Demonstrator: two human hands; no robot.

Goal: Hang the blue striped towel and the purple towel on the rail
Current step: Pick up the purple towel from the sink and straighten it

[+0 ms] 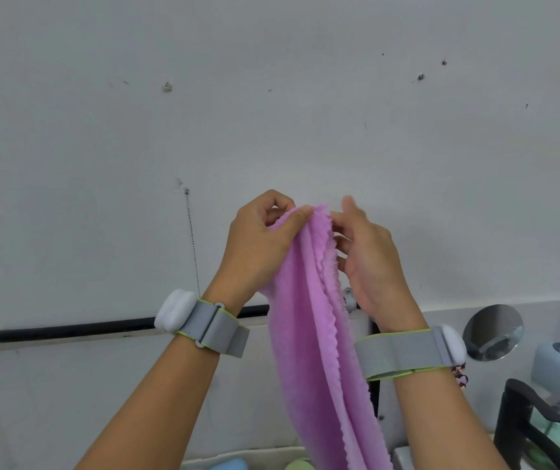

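The purple towel (309,320) hangs bunched in long folds in front of the white wall, held up at its top edge. My left hand (261,242) pinches that top edge between thumb and fingers. My right hand (366,252) touches the towel's scalloped right edge with its fingertips, fingers loosely curled around it. The black rail (78,330) runs horizontally along the wall below and behind my hands, its right part hidden by the towel. The blue striped towel is not in view.
A thin bead chain (192,242) hangs on the wall left of my hands. At lower right stand a black tap (526,415), a round metal wall fitting (493,332) and a pale blue holder (559,364). Blue and green items peek at the bottom edge.
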